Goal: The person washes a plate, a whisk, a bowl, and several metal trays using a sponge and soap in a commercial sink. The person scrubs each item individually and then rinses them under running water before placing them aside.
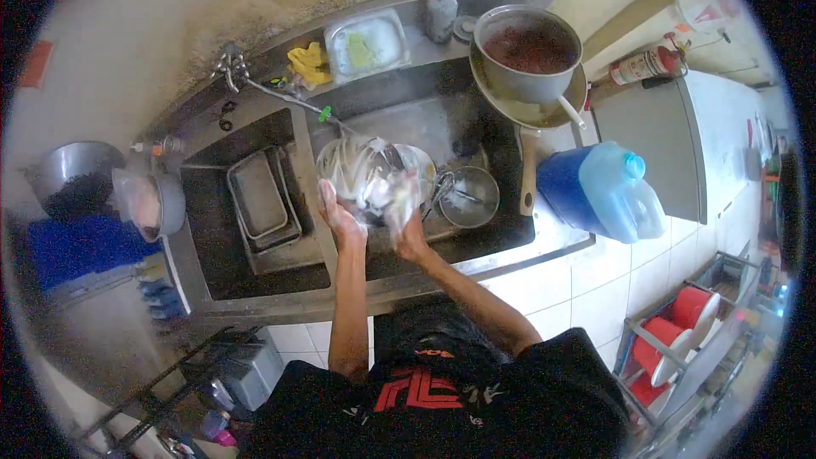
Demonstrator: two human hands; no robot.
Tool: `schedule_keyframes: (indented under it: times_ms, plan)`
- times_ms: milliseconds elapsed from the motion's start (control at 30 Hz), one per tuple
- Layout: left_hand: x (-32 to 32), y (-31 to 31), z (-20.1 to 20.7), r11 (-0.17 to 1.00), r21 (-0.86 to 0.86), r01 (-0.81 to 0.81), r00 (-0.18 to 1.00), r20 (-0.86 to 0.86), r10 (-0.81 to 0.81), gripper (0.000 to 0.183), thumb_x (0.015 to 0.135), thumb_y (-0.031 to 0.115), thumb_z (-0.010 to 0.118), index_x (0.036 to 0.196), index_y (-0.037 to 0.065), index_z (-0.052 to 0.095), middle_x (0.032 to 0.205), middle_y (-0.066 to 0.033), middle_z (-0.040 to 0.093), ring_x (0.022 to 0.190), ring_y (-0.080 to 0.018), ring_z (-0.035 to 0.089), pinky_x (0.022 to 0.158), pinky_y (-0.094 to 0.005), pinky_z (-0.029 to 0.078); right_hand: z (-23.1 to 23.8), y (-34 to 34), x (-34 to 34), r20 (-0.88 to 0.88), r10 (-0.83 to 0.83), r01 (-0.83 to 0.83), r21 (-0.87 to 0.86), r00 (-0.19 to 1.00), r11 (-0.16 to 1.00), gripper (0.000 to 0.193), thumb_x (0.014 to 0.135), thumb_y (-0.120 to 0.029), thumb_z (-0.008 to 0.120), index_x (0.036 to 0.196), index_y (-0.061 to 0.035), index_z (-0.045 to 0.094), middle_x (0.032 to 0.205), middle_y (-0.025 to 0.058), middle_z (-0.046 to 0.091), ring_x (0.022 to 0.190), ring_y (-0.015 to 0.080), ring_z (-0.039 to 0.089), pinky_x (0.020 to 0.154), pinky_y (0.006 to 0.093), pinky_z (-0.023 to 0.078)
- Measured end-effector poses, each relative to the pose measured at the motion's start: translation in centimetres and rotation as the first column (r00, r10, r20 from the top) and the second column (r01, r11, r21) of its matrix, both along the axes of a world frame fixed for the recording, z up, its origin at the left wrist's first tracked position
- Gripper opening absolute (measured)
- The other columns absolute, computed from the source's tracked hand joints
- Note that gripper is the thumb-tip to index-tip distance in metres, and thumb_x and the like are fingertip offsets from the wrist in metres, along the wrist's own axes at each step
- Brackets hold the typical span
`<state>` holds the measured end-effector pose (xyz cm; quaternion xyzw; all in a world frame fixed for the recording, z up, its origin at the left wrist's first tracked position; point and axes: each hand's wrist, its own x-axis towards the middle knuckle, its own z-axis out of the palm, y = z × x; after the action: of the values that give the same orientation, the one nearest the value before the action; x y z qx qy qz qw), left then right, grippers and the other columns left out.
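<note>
Over the double sink's right basin, a round bowl-like vessel (347, 160) is covered in white suds. My left hand (342, 223) grips its near-left edge. On the near-right side, my right hand (410, 229) lies against the soapy surface, its fingers smeared by motion and foam. Whether that hand holds a sponge is hidden. Just right of it, a metal bowl (469, 197) with a wire-like utensil (440, 189) at its rim rests in the basin. Behind the soapy vessel is the end of the long faucet spout (293, 100).
Rectangular pans (257, 193) lie in the left basin. A tray with a green sponge (367, 41) and a yellow cloth (308, 64) line the back ledge. A large pot (529, 51) stands back right, near a wooden handle (528, 174) and a blue jug (599, 191).
</note>
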<state>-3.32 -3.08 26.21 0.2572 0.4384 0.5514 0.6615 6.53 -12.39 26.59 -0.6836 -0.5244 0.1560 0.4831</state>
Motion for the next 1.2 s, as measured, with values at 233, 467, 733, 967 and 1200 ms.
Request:
schedule_keyframes:
  times_ms: [233,467,733,967,1200]
  plan:
    - [0.6,-3.0,3.4,0.948,-0.068,0.311,0.885,-0.343,-0.315,0.035,0.09,0.029,0.048,0.107,-0.001,0.054,0.094,-0.0068,0.06,0.079,-0.0156,0.058,0.07,-0.0295,0.048,-1.2,6.7,8.8,-0.638,-0.129,-0.2,-0.416,0.759,0.887,0.043,0.087,-0.03,0.044,0.107,0.0065,0.054,0.11,0.0264,0.054,0.106,0.0348,0.053,0.093,0.0391,0.038]
    - [-2.7,-3.1,-4.9,0.984,-0.173,-0.035,0.999,-0.034,0.029,0.058,0.087,0.054,0.041,0.119,0.005,0.047,0.113,-0.0106,0.05,0.1,-0.0215,0.05,0.085,-0.0354,0.043,3.5,-0.7,-1.3,0.329,0.488,-0.409,-0.283,0.809,0.868,0.042,0.071,-0.019,0.057,0.104,0.0068,0.053,0.098,0.0268,0.054,0.098,0.0415,0.051,0.087,0.0514,0.037]
    - [-0.8,-3.1,0.1,0.9,-0.32,-0.295,0.95,-0.196,0.242,0.054,0.085,0.044,0.052,0.118,0.001,0.046,0.111,-0.0105,0.05,0.097,-0.0217,0.05,0.076,-0.0344,0.044,-12.9,-5.4,-9.3,-0.414,-0.246,0.176,-0.201,0.877,0.964,0.059,0.092,-0.037,0.036,0.138,-0.0048,0.018,0.124,0.0102,0.042,0.104,0.02,0.044,0.088,0.0312,0.037]
    - [-2.6,-4.3,-3.0,0.867,-0.033,0.498,0.625,-0.68,-0.385,0.038,0.092,0.032,0.04,0.111,0.002,0.053,0.081,-0.0124,0.062,0.067,-0.0309,0.06,0.06,-0.0362,0.047,-15.2,3.5,4.8,-0.822,-0.566,-0.494,-0.518,0.064,0.698,0.057,0.089,-0.049,0.032,0.113,-0.0001,0.052,0.094,0.0166,0.06,0.09,0.0241,0.056,0.084,0.0344,0.043]
    - [-2.7,-4.8,-9.6,0.288,-0.323,0.902,-0.143,-0.85,-0.506,0.03,0.087,0.025,0.045,0.106,0.004,0.056,0.08,-0.0229,0.059,0.076,-0.0341,0.06,0.069,-0.0464,0.047,-15.8,3.0,2.0,0.015,0.273,-0.188,-0.69,0.962,0.699,0.053,0.07,-0.036,0.063,0.102,0.0045,0.055,0.094,0.0269,0.057,0.089,0.0396,0.055,0.079,0.0446,0.042]
